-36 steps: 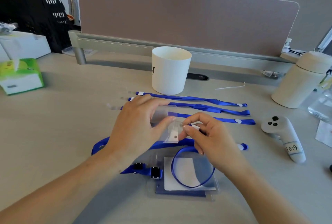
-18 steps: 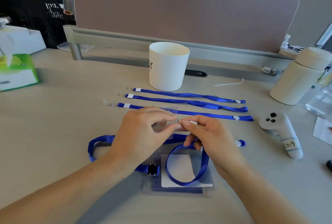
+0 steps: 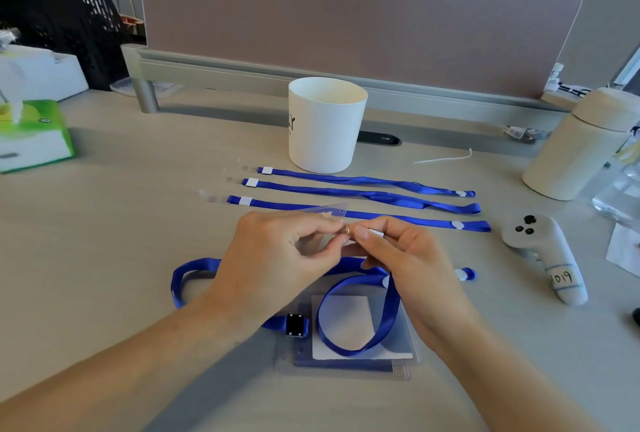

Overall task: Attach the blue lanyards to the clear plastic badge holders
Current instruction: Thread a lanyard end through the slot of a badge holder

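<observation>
Left hand (image 3: 277, 258) pinches clear plastic badge holder (image 3: 327, 215) mid-desk; right hand (image 3: 405, 258) fingers grip blue lanyard (image 3: 360, 310) clip end at its slot. Three flat blue lanyards (image 3: 363, 194) behind toward far edge, apparently unattached.

A pale wood-grain desk (image 3: 104, 223) backed by a mauve divider panel (image 3: 346, 16) on a grey rail (image 3: 214, 73)
</observation>
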